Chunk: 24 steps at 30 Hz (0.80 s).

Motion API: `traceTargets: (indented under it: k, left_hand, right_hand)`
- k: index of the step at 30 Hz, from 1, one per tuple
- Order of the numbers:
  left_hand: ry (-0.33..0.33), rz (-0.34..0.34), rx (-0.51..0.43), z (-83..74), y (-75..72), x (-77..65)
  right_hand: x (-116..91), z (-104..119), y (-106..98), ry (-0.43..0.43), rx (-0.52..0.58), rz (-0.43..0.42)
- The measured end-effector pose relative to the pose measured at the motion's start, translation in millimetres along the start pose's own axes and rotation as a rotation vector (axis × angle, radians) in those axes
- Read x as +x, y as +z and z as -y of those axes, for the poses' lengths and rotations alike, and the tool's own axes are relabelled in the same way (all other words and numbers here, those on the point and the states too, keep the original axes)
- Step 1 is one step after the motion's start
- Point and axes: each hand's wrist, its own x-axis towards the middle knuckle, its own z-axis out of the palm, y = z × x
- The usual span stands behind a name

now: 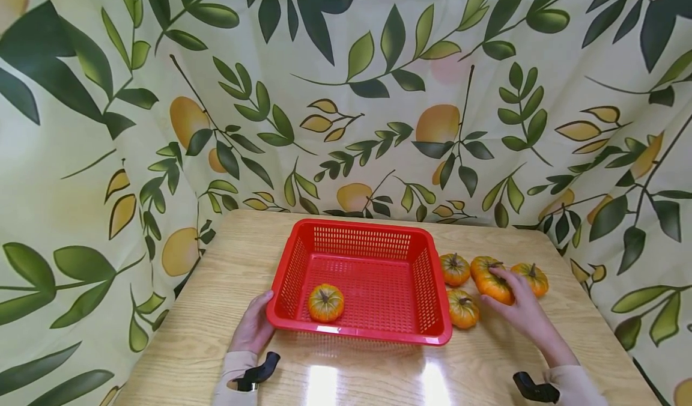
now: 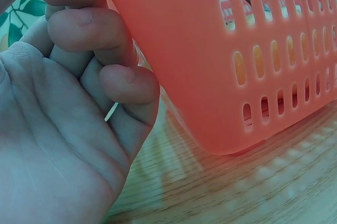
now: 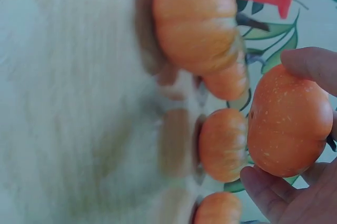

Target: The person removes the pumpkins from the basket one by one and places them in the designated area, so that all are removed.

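My right hand [image 1: 516,301] holds a small orange pumpkin [image 1: 494,289] over the right side of the table. In the right wrist view the held pumpkin [image 3: 288,124] sits between thumb and fingers, apart from the tabletop. Several more pumpkins lie around it, among them a paler one [image 1: 462,310] close by the basket and another [image 1: 531,278] farther right. My left hand [image 1: 253,325] is at the front left corner of a red plastic basket [image 1: 359,333]; its loosely bent fingers [image 2: 129,84] lie against the outer wall. Inside the basket, near that corner, sits one pumpkin [image 1: 325,304].
The basket stands mid-table on a light wood tabletop [image 1: 216,310], its slotted walls upright. A pumpkin [image 1: 455,269] sits against its right side, with another [image 1: 481,265] just beyond the held one. Leaf-and-fruit patterned cloth [image 1: 346,124] hangs behind and at both sides.
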Motion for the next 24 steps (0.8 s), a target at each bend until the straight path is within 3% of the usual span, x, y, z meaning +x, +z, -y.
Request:
traceTargets:
  k: [13, 24]
  left_hand:
    - [-0.024, -0.026, 0.004, -0.5, 0.3, -0.4]
    - [-0.017, -0.024, 0.007, -0.4, 1.2, -0.5]
  right_hand:
    - [-13.2, -22.0, 7.0, 0.103, -0.053, 0.07]
    - [-17.5, -29.8, 11.5, 0.104, -0.073, 0.057]
